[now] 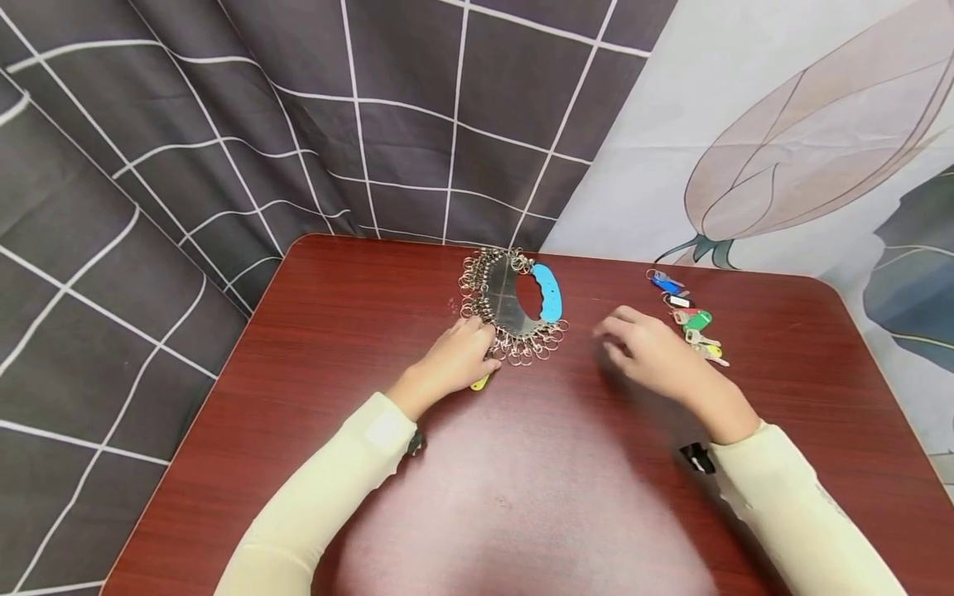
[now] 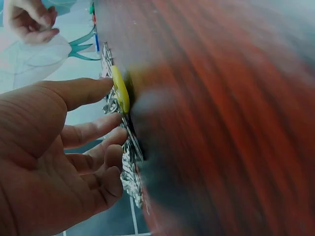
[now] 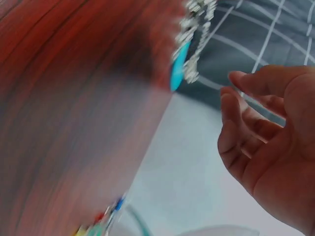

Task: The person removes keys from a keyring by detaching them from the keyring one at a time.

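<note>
A flat, curved metal key holder (image 1: 503, 300) with a blue handle (image 1: 550, 294) and many small split rings round its edge lies toward the table's far side. At its near left edge, my left hand (image 1: 456, 356) holds a key with a yellow tag (image 2: 121, 91). The thumb is at the tag and the fingertips are along the key (image 2: 134, 137), low over the tabletop. My right hand (image 1: 656, 352) is above the table between the holder and the loose keys, fingers loosely bent. Nothing shows between its thumb and fingers in the right wrist view.
Several tagged keys lie in a row at the right: blue tag (image 1: 666, 285), black tag (image 1: 678, 301), green tag (image 1: 697, 320) and yellow tag (image 1: 713, 351). A dark checked curtain (image 1: 402, 124) and a pale printed cloth (image 1: 641, 190) hang behind the red-brown table (image 1: 335, 331).
</note>
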The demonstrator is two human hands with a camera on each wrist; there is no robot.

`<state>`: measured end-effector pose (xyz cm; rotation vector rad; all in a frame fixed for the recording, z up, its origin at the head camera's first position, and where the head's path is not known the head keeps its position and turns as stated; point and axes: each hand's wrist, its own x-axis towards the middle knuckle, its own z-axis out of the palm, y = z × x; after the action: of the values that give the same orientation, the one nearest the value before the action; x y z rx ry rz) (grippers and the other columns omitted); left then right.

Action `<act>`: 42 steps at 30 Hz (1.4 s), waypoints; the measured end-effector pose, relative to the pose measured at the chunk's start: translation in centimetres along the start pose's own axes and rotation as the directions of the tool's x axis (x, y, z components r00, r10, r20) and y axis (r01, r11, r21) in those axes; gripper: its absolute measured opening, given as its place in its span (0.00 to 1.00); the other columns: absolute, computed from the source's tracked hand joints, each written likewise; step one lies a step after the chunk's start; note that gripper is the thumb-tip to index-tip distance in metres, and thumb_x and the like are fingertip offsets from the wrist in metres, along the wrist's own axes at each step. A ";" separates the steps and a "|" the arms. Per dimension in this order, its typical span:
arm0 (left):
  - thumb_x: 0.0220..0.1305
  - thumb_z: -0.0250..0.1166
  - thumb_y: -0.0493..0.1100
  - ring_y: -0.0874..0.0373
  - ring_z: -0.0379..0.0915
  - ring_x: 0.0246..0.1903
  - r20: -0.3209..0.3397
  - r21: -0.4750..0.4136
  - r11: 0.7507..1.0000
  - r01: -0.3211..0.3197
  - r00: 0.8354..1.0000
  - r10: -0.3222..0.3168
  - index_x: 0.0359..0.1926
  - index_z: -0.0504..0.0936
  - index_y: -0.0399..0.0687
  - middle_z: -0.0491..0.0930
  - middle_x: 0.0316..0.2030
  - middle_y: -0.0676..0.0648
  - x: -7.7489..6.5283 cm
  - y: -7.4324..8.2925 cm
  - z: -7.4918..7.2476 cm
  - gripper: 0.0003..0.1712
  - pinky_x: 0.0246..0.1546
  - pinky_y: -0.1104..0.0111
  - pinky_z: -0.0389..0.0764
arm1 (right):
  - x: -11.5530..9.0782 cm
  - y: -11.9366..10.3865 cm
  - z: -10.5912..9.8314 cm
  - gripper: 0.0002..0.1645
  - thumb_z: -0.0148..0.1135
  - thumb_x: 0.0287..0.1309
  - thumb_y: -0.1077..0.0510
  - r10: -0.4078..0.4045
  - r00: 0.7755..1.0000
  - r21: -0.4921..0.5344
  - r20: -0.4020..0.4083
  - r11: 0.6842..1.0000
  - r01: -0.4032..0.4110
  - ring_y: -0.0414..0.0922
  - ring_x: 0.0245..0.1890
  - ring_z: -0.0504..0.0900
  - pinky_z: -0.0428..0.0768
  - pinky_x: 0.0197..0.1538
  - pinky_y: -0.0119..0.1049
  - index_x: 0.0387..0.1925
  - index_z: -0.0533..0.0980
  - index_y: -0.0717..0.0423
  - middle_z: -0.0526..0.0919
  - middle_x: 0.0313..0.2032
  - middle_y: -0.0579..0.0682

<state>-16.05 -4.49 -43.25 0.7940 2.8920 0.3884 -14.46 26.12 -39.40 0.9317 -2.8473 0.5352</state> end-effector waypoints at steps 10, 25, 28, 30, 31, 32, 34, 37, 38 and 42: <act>0.65 0.72 0.52 0.49 0.77 0.43 0.080 -0.077 0.993 0.091 0.993 -0.085 0.36 0.76 0.46 0.76 0.41 0.45 1.0 0.5 0.4 0.17 0.48 0.56 0.82 | 4.1 -3.8 3.1 0.07 0.63 0.64 0.65 -0.064 0.992 0.140 0.105 0.989 0.049 0.44 0.35 0.82 0.83 0.43 0.43 0.40 0.85 0.59 0.85 0.37 0.50; 0.63 0.68 0.35 0.52 0.81 0.35 -0.047 -0.196 0.980 0.026 0.998 -0.036 0.29 0.81 0.44 0.82 0.31 0.46 1.3 0.3 0.6 0.06 0.37 0.63 0.83 | 6.7 -4.7 6.3 0.07 0.63 0.66 0.62 -0.011 0.961 0.309 0.277 0.948 -0.078 0.35 0.26 0.75 0.74 0.36 0.32 0.35 0.86 0.55 0.84 0.27 0.42; 0.63 0.69 0.36 0.54 0.81 0.34 -0.077 -0.249 0.967 0.056 0.994 -0.077 0.27 0.81 0.45 0.83 0.29 0.48 1.3 0.4 0.5 0.07 0.36 0.64 0.82 | 7.0 -4.7 6.8 0.08 0.62 0.67 0.61 0.040 0.957 0.357 0.289 0.923 -0.147 0.34 0.24 0.77 0.76 0.32 0.31 0.36 0.87 0.56 0.85 0.27 0.44; 0.63 0.71 0.37 0.55 0.82 0.33 -0.090 -0.294 0.953 0.079 0.990 -0.110 0.27 0.81 0.46 0.84 0.28 0.49 1.3 0.4 0.5 0.08 0.35 0.66 0.82 | 7.1 -4.8 6.9 0.09 0.62 0.68 0.61 0.086 0.950 0.389 0.299 0.898 -0.203 0.35 0.24 0.79 0.78 0.31 0.31 0.38 0.87 0.57 0.86 0.27 0.46; 0.62 0.71 0.37 0.55 0.82 0.32 -0.094 -0.319 0.943 0.090 0.988 -0.126 0.27 0.81 0.46 0.84 0.27 0.49 1.3 0.5 0.5 0.08 0.35 0.66 0.82 | 7.2 -4.8 7.0 0.09 0.61 0.68 0.61 0.104 0.948 0.406 0.300 0.886 -0.226 0.35 0.24 0.79 0.78 0.31 0.31 0.38 0.87 0.58 0.87 0.28 0.47; 0.62 0.72 0.37 0.56 0.82 0.32 -0.094 -0.346 0.933 0.099 0.986 -0.140 0.27 0.82 0.46 0.85 0.27 0.50 1.3 0.5 0.5 0.08 0.36 0.67 0.82 | 7.2 -4.8 7.1 0.09 0.61 0.68 0.61 0.116 0.947 0.424 0.299 0.873 -0.240 0.36 0.24 0.79 0.79 0.31 0.32 0.39 0.86 0.59 0.87 0.29 0.48; 0.61 0.73 0.38 0.56 0.82 0.31 -0.096 -0.394 0.912 0.109 0.983 -0.159 0.27 0.82 0.46 0.86 0.26 0.49 1.4 0.5 0.6 0.08 0.36 0.68 0.82 | 7.2 -4.9 7.2 0.09 0.61 0.68 0.61 0.134 0.946 0.456 0.295 0.850 -0.263 0.37 0.24 0.79 0.78 0.31 0.32 0.40 0.86 0.60 0.87 0.28 0.49; 0.60 0.74 0.38 0.57 0.83 0.30 -0.110 -0.444 0.889 0.109 0.978 -0.175 0.28 0.84 0.45 0.87 0.27 0.48 1.4 0.5 0.8 0.07 0.37 0.69 0.82 | 7.2 -5.0 7.4 0.08 0.61 0.69 0.62 0.141 0.948 0.493 0.286 0.826 -0.272 0.38 0.23 0.77 0.76 0.30 0.31 0.42 0.84 0.61 0.85 0.26 0.50; 0.60 0.74 0.38 0.57 0.83 0.30 -0.116 -0.456 0.884 0.107 0.977 -0.178 0.28 0.84 0.45 0.88 0.27 0.48 1.4 0.5 0.8 0.07 0.37 0.69 0.82 | 7.2 -5.1 7.5 0.08 0.61 0.69 0.62 0.145 0.949 0.501 0.281 0.821 -0.274 0.38 0.23 0.76 0.76 0.29 0.31 0.42 0.84 0.62 0.84 0.26 0.50; 0.58 0.75 0.37 0.58 0.85 0.31 -0.123 -0.515 0.852 0.093 0.976 -0.180 0.30 0.87 0.45 0.89 0.29 0.49 1.3 0.4 1.0 0.03 0.39 0.70 0.82 | 7.2 -5.2 7.7 0.07 0.62 0.68 0.61 0.181 0.952 0.490 0.248 0.824 -0.285 0.37 0.22 0.76 0.76 0.30 0.31 0.40 0.83 0.61 0.84 0.26 0.51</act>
<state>-16.80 -3.27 -44.20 0.4775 2.7499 1.1875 -17.09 15.44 -43.60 0.7158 -3.0663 1.3770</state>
